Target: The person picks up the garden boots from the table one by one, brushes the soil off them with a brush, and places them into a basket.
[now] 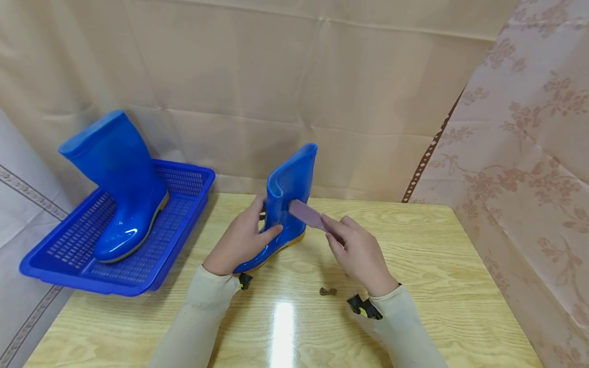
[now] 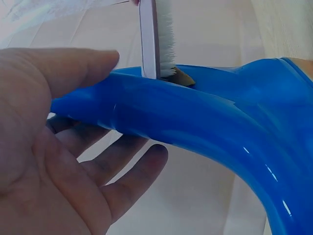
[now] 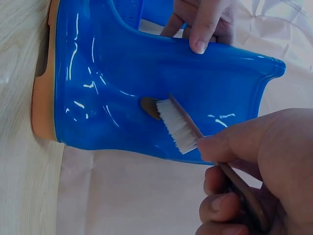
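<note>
A blue boot [image 1: 299, 179] is stood sole-down near the middle of the table [image 1: 414, 286], its toe turned to the near left, so that one flank of the shaft is presented to the right. The shaft is gripped by the left hand [image 1: 239, 237] from the left: the thumb is laid along the near side and the loosely bent, spread fingers are set behind, a light hold that is presumably meant to keep the boot from tipping without the flank being covered. By the right hand [image 1: 361, 250] the handle of a brush [image 1: 306, 213] is firmly grasped, with the fingers wrapped round it, and the bristles [image 3: 175, 128] are brought in from the right against a brown patch [image 3: 148, 106] low on the shaft; the brush is held on its edge, likely so that the patch can be met by the bristle tips. A small brown piece [image 1: 327, 292] is left on the table, to the near right of the boot. At the far left, a second boot [image 1: 124, 158] is kept in a blue basket [image 1: 92, 285], toe to the near side, perhaps to leave working room
</note>
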Demonstrator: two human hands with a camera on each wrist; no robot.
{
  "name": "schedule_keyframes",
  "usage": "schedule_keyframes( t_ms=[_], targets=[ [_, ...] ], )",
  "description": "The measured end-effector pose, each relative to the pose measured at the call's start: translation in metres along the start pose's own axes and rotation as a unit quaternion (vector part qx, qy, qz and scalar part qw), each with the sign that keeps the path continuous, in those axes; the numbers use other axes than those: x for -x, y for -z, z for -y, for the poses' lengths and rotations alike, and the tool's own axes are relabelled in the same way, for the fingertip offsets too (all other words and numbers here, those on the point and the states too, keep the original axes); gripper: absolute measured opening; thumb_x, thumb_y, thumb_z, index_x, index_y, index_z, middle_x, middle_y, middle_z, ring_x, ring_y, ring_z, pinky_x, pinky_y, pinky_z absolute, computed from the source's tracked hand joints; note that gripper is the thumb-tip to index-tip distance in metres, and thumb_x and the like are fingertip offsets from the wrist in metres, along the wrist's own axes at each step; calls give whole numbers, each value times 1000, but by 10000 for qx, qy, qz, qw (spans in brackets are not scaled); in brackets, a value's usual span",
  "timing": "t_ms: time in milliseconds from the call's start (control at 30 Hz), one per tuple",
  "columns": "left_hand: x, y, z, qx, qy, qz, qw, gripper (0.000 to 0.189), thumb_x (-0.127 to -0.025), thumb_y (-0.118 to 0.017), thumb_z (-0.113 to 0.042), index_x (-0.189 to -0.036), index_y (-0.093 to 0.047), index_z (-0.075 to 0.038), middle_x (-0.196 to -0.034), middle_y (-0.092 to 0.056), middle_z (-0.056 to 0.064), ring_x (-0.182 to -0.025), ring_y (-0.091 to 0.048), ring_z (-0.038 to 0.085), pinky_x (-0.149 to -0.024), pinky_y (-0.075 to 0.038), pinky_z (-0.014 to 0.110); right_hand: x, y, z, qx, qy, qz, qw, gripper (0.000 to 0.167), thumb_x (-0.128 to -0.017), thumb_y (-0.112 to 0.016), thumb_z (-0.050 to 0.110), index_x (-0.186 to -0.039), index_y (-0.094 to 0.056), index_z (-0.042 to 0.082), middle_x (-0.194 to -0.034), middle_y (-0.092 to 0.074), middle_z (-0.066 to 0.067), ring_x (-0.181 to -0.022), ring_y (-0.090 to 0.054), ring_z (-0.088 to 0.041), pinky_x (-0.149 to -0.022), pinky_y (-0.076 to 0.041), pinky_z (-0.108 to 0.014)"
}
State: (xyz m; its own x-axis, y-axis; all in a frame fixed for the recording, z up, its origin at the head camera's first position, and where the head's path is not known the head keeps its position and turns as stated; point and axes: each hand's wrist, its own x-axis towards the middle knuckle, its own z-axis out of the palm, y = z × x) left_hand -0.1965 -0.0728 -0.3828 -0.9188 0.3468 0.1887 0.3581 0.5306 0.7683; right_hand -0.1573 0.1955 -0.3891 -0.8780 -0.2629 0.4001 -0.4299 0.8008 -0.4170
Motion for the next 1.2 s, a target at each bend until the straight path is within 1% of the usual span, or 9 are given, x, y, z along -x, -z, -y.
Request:
schedule_keyframes(
  t_ms=[100,233,333,433,633,767,967,1067,1200],
  targets=[
    [0,0,0,7,10,28,10000,64,-102,-68,-20,-155,-35,-11,-149,-55,14,-133,-57,35,-105,-50,58,0,-1,0,-30,170,-71,9998,41,-99,-71,14,-139,-67,17,-80,-53,3,-57,-39,-9,-48,-33,-24],
    [0,0,1,153,28,68,9999,63,-104,-64,-19,-158,-31,-14,-152,-52,14,-138,-54,34,-106,-49,58,1,-2,1,-153,394,-161,9990,41,-99,-72,14,-139,-67,17,-80,-53,3,-59,-40,-8,-48,-34,-23],
    [0,1,2,178,-82,98,9998,64,-105,-62,-18,-159,-29,-14,-152,-52,14,-138,-53,34,-106,-49,57,0,-3,1,-230,554,-220,9980,41,-99,-72,14,-139,-67,17,-82,-55,3,-60,-41,-8,-49,-35,-23],
    [0,1,4,111,-220,139,9996,65,-106,-61,-18,-160,-26,-15,-152,-52,13,-137,-54,33,-106,-49,57,0,-4,1,-268,591,-253,9976,40,-99,-72,14,-139,-67,17,-83,-56,2,-59,-41,-8,-49,-35,-23],
    [1,2,3,16,-291,150,9995,64,-107,-58,-19,-161,-23,-13,-153,-51,15,-137,-55,34,-106,-49,56,1,-4,1,-276,222,-49,9994,41,-101,-70,16,-142,-65,19,-82,-55,3,-58,-40,-9,-48,-34,-24],
    [1,2,2,-81,-227,67,9997,68,-107,-58,-20,-162,-19,-12,-154,-50,17,-137,-54,35,-106,-49,55,0,-4,-2,-184,-57,86,9998,41,-101,-70,15,-142,-65,17,-82,-55,2,-58,-39,-10,-48,-34,-25],
    [1,2,1,-172,-40,20,9998,74,-107,-59,-21,-165,-12,-16,-157,-46,18,-139,-52,37,-107,-48,56,-1,-2,-6,-13,-333,106,9994,39,-99,-71,15,-138,-68,14,-80,-57,0,-56,-40,-11,-48,-34,-26],
    [1,1,1,-169,-6,34,9999,73,-107,-58,-23,-165,-13,-15,-157,-46,18,-139,-52,37,-107,-48,56,-1,-1,-7,20,-433,131,9990,38,-100,-70,15,-138,-68,14,-80,-58,0,-57,-41,-11,-48,-34,-27],
    [1,2,0,-142,26,35,9999,73,-107,-58,-23,-165,-14,-16,-157,-46,17,-139,-52,37,-107,-48,56,-1,1,-7,177,-502,31,9986,38,-98,-69,15,-136,-69,13,-78,-56,1,-56,-40,-12,-47,-33,-28]
  ],
)
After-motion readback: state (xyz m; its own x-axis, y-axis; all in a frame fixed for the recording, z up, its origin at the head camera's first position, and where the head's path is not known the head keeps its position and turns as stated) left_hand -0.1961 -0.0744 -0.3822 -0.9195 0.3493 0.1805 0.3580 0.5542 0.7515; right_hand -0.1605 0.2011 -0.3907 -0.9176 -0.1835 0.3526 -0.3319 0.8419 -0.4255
